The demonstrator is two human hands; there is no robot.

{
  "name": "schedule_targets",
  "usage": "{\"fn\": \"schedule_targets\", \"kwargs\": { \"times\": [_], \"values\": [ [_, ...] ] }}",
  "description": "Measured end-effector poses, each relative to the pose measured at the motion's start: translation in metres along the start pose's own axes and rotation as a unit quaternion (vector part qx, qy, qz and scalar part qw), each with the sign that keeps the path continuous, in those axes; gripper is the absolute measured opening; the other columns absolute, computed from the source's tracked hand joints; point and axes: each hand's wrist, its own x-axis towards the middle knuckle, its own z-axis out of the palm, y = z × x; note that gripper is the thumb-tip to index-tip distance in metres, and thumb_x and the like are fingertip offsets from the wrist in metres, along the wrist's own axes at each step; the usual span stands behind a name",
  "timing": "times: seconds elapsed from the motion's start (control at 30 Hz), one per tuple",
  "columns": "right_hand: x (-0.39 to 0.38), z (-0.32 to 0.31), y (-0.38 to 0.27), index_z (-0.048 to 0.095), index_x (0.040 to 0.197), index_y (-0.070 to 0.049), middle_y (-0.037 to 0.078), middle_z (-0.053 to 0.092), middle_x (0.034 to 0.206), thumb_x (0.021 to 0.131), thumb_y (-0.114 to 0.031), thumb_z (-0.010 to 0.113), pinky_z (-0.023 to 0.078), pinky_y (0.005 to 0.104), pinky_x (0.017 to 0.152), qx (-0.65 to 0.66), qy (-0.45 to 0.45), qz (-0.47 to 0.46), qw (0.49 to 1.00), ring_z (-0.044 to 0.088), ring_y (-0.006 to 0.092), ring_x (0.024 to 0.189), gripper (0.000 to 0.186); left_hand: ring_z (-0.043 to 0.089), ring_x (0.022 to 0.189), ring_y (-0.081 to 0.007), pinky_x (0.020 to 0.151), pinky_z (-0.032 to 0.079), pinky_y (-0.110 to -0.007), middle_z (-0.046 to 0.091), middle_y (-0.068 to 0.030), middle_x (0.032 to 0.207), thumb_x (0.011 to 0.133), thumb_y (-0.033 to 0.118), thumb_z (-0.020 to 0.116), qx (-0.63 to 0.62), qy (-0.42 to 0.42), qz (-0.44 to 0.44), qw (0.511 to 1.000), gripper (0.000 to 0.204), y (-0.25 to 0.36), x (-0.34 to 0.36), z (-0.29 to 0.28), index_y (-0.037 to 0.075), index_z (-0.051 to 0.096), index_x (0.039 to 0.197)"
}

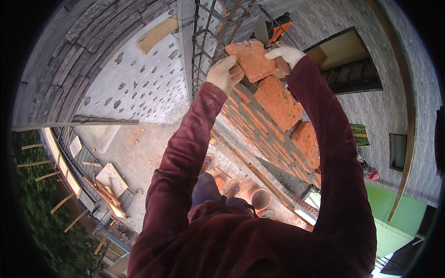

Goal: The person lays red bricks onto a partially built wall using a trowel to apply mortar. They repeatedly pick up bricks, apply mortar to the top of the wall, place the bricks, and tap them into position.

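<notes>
At the top of a brick wall (pixel 252 123), an orange clay brick (pixel 254 59) sits between my two gloved hands. My left hand (pixel 224 74), in a pale glove, curls its fingers against the brick's left edge. On the opposite edge, my right hand (pixel 286 55), gloved too, grips the brick with its thumb over the top. Another brick (pixel 278 103) lies along the wall top just nearer to me, with grey mortar around it. A further brick (pixel 306 141) follows, partly covered by my right sleeve. Behind the held brick stands a grey trowel blade (pixel 262 31).
Steel reinforcing bars (pixel 204 41) rise beside my left hand. An orange and black object (pixel 280 28) lies beyond the trowel. A window opening (pixel 347 60) is at right. Far below are a bucket (pixel 260 199), a long timber (pixel 264 176) and loose boards (pixel 111 180).
</notes>
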Motion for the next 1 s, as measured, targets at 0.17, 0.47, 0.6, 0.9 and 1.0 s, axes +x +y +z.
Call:
{"fn": "schedule_targets", "kwargs": {
  "times": [0.17, 0.47, 0.6, 0.9, 1.0],
  "values": [
    [-0.034, 0.022, -0.017, 0.066, 0.106, -0.006, 0.004, 0.062, 0.089, 0.084, -0.020, 0.083, 0.049, 0.0346, 0.067, -0.046, 0.003, -0.020, 0.999, 0.057, 0.0160, 0.072, 0.031, 0.054, 0.132, -0.0306, 0.117, 0.044, -0.046, 0.053, -0.0183, 0.139, 0.111, 0.026, 0.050, -0.024, 0.027, -0.020, 0.999, 0.042, -0.004, -0.003, 0.002, -0.001, 0.048, 0.142],
    [-0.066, 0.018, -0.028, 0.071, 0.101, -0.001, 0.006, 0.066, 0.090, 0.078, -0.018, 0.085, 0.049, 0.0353, 0.068, 0.034, 0.092, -0.139, 0.985, 0.059, 0.0174, 0.074, 0.031, 0.058, 0.124, -0.0262, 0.107, 0.050, -0.037, 0.053, -0.0196, 0.136, 0.102, 0.031, 0.065, 0.145, 0.174, 0.141, 0.964, 0.073, 0.014, -0.043, -0.011, -0.009, 0.031, 0.153],
    [-0.138, -0.006, -0.002, 0.063, 0.095, -0.001, 0.006, 0.062, 0.086, 0.077, -0.011, 0.084, 0.050, 0.0312, 0.066, 0.047, 0.164, -0.228, 0.959, 0.060, 0.0147, 0.073, 0.029, 0.051, 0.138, -0.0330, 0.111, 0.046, -0.040, 0.043, -0.0272, 0.149, 0.095, 0.051, 0.070, 0.213, 0.077, 0.113, 0.967, 0.101, -0.008, -0.144, 0.004, -0.008, 0.022, 0.160],
    [-0.315, 0.098, 0.113, 0.063, 0.121, 0.005, 0.008, 0.065, 0.093, 0.074, -0.021, 0.088, 0.054, 0.0364, 0.079, -0.216, 0.188, -0.297, 0.911, 0.065, 0.0195, 0.086, 0.060, 0.041, 0.144, -0.0309, 0.116, 0.040, -0.042, 0.038, -0.0228, 0.155, 0.084, 0.052, 0.083, 0.128, -0.026, 0.076, 0.989, 0.124, -0.106, -0.242, 0.080, -0.005, 0.005, 0.161],
    [-0.328, 0.115, 0.162, 0.063, 0.121, 0.006, 0.016, 0.066, 0.095, 0.077, -0.028, 0.089, 0.055, 0.0397, 0.079, -0.240, 0.164, -0.374, 0.880, 0.067, 0.0300, 0.087, 0.061, 0.052, 0.135, -0.0290, 0.107, 0.050, -0.044, 0.045, -0.0207, 0.149, 0.085, 0.045, 0.085, 0.071, -0.009, 0.039, 0.997, 0.118, -0.141, -0.274, 0.046, 0.002, 0.007, 0.163]
  ]
}}
